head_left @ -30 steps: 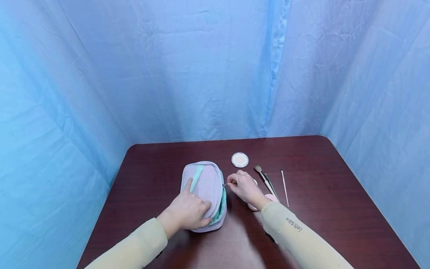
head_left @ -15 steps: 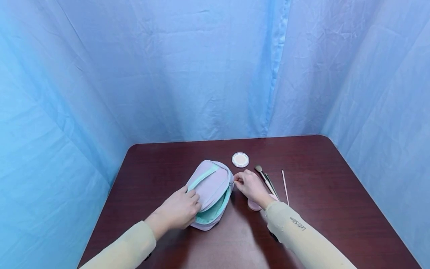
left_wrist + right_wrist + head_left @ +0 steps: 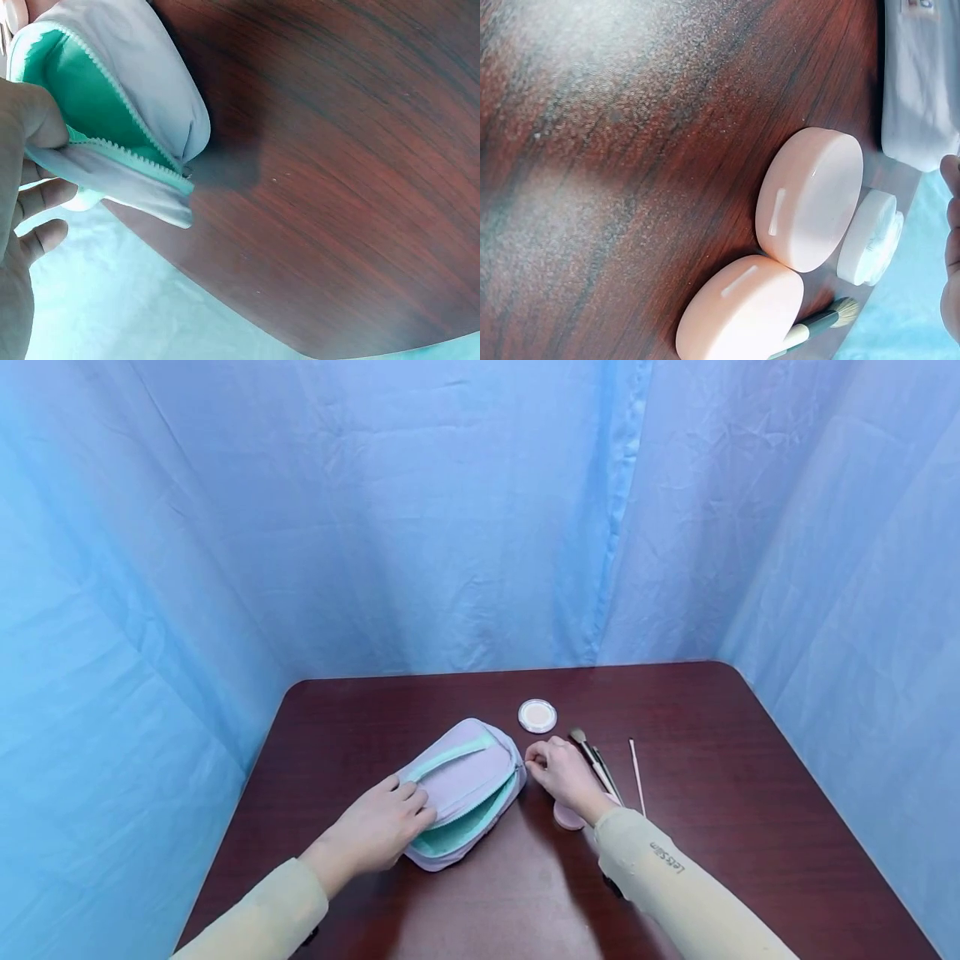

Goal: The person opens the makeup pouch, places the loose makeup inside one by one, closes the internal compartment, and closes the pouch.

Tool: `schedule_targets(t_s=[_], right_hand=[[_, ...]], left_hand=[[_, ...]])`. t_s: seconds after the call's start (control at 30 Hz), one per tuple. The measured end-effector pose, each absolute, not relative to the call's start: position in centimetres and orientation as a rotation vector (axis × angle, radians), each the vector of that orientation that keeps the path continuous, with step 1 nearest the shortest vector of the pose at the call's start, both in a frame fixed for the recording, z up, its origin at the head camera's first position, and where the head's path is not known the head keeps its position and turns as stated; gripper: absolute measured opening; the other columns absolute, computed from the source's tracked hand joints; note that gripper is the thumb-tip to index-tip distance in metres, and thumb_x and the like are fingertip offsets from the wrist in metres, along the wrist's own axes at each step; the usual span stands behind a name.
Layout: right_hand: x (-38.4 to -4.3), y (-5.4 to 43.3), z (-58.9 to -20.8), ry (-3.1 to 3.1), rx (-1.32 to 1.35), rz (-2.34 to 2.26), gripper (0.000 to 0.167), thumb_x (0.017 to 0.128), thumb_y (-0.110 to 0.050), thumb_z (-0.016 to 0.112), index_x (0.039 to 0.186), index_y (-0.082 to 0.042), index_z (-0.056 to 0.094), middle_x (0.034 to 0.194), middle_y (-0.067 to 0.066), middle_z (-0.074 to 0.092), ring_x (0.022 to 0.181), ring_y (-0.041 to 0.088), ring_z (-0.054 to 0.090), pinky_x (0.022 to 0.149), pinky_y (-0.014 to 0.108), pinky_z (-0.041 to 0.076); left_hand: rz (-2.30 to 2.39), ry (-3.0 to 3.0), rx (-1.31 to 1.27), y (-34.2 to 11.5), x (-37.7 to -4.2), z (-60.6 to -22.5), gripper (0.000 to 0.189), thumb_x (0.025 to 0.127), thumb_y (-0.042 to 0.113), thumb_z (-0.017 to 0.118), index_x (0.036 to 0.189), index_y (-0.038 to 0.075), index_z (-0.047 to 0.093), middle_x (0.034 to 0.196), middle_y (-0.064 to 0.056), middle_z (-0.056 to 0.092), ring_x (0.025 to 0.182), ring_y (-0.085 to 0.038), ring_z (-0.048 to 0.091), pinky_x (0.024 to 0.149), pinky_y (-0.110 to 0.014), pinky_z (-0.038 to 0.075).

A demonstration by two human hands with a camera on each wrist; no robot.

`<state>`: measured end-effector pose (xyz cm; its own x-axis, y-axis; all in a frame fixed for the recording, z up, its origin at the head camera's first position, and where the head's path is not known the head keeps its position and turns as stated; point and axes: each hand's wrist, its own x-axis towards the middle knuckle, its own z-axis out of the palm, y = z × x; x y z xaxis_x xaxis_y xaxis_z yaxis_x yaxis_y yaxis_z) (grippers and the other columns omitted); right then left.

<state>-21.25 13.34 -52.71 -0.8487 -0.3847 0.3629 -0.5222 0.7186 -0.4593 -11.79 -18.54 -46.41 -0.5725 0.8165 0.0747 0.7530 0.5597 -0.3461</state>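
A lilac pouch (image 3: 465, 781) with a mint strap (image 3: 453, 753) lies slanted on the table, its zip partly undone. Mint lining (image 3: 82, 86) shows inside the mouth. My left hand (image 3: 378, 822) grips the near edge of the pouch's top flap; in the left wrist view, the thumb goes over the zip edge and the other fingers are beneath it. At the far right corner, my right hand (image 3: 564, 772) pinches at the zip pull, which its fingertips mostly hide. Only part of that hand's fingers (image 3: 952, 232) shows in the right wrist view.
Right of the pouch stand two pink rounded cases (image 3: 810, 199), partly behind the right forearm in the head view. A round white compact (image 3: 537, 716), makeup brushes (image 3: 588, 752) and a thin pink stick (image 3: 637, 777) lie farther back. Blue curtains (image 3: 450, 527) surround the table.
The pouch has turned clockwise, and its mouth gapes wider. My left hand has gone from lying across the top to gripping the flap, moving left. My right hand has shifted slightly right.
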Motion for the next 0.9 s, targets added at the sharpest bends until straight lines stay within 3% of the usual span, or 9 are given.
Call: schedule_targets(t_s=[0.47,0.9], right_hand=[[-21.2,13.6,-52.3,-2.735,0.68,0.852,0.007,0.086,-0.006,0.077,0.084,-0.01,0.072,0.077,-0.002,0.063,0.075,0.014,0.055,0.068,0.031,0.05],[-21.3,13.7,-52.6,-2.717,0.725,0.872,0.009,0.084,-0.004,0.079,0.085,-0.011,0.073,0.077,-0.003,0.065,0.076,0.014,0.055,0.068,0.029,0.05]], left_hand=[[0.381,-2.634,-1.3,-21.0,-12.4,-46.3,0.037,0.08,0.007,0.083,0.106,0.019,0.06,0.105,0.0,0.063,0.09,-0.02,0.058,0.082,-0.035,0.051],[0.302,-2.611,-1.334,-23.5,-13.6,-46.3,0.041,0.078,0.0,0.086,0.101,0.02,0.06,0.098,0.003,0.061,0.089,-0.016,0.061,0.076,-0.027,0.057]])
